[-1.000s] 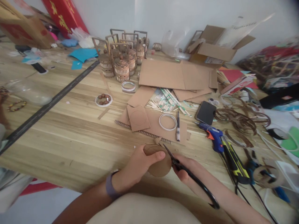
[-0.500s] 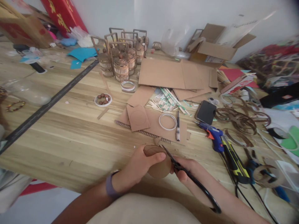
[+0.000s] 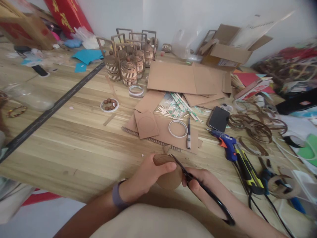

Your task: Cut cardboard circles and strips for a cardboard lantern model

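Note:
Close to my body, my left hand [image 3: 151, 175] pinches a round cardboard disc [image 3: 169, 180], its thumb lying across the top face. A pair of black scissors [image 3: 213, 198] is gripped in my right hand [image 3: 203, 180], the blades at the disc's upper right edge. Fingertips of the right hand are near or against the disc's right side; whether they touch it I cannot tell. Just beyond the blades lies a small cardboard scrap [image 3: 167, 148]. Farther off, a cardboard square with a drawn circle [image 3: 148, 125] and a white ring [image 3: 177, 128] rest on a larger cardboard piece [image 3: 163, 137].
A utility knife [image 3: 189, 134] lies right of the ring. To the right are a blue glue gun [image 3: 229, 147], a black phone [image 3: 218, 119] and brown hoops [image 3: 257, 127]. Small slatted baskets with handles [image 3: 128, 72] stand at the back, beside flat cardboard sheets [image 3: 170, 77].
Both hands, the disc and the scissors stay nearly in place. The disc and scissors have shifted only very slightly; the things on the table have not moved.

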Demonstrator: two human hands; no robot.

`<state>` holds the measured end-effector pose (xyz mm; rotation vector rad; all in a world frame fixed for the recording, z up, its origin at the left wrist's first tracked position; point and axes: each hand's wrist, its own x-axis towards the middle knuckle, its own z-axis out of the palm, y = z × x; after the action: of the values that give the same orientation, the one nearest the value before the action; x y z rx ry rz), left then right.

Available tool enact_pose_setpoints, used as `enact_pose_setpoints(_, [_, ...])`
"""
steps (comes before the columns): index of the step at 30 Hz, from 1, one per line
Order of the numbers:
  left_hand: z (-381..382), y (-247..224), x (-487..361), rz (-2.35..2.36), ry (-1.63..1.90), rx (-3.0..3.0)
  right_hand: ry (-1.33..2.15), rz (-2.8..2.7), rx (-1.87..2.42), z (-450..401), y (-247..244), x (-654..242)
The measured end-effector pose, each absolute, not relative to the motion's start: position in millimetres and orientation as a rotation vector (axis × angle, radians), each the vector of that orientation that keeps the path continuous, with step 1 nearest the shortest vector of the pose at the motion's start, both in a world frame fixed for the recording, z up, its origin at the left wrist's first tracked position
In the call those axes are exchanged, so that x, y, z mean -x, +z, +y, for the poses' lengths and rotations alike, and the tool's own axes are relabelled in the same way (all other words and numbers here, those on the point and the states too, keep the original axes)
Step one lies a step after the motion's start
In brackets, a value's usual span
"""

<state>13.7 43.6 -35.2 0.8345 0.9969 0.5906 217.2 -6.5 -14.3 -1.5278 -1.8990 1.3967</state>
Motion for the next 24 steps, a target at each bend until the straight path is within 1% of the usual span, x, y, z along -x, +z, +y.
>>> enact_pose_setpoints(5, [44,-30,-14,0.923,0.577,-0.813,1.438,-1.943,1.457,-6,-8,-220])
enact_pose_setpoints(12, [43,-26,-14,0.941,0.561,-0.803,1.474,-1.954,1.432,0,0,-218])
enact_pose_setpoints(24, [43,-31,-12,0.837,0.568,-0.826,1.468,-1.959,1.437,-3,-4,-221])
